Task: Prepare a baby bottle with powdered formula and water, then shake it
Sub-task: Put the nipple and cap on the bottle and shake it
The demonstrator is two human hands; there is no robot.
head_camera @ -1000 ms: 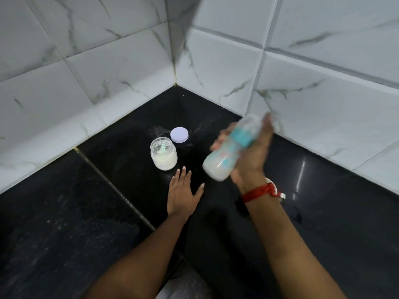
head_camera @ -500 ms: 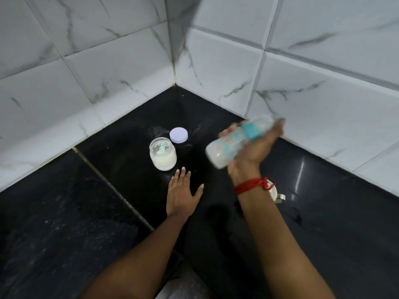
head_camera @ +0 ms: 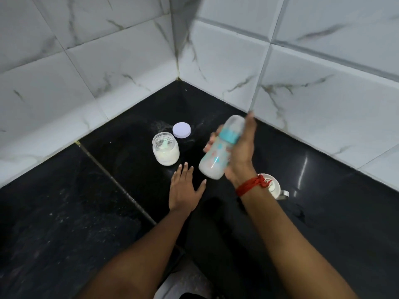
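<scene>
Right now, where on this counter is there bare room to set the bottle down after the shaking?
Bare counter lies left of the seam, toward the left wall, and right of the white cup, below the right wall. Crowded: the corner, where the jar, a lid, the left hand and the right hand with the bottle cluster close together.

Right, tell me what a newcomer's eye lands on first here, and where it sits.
First, the baby bottle, tilted and milky white at its base, gripped by the right hand above the black counter, right of centre. Next, the left hand, spread flat on the counter beside it. Behind that stands an open jar of white powder, its pale lid lying just beyond, toward the tiled corner.
</scene>
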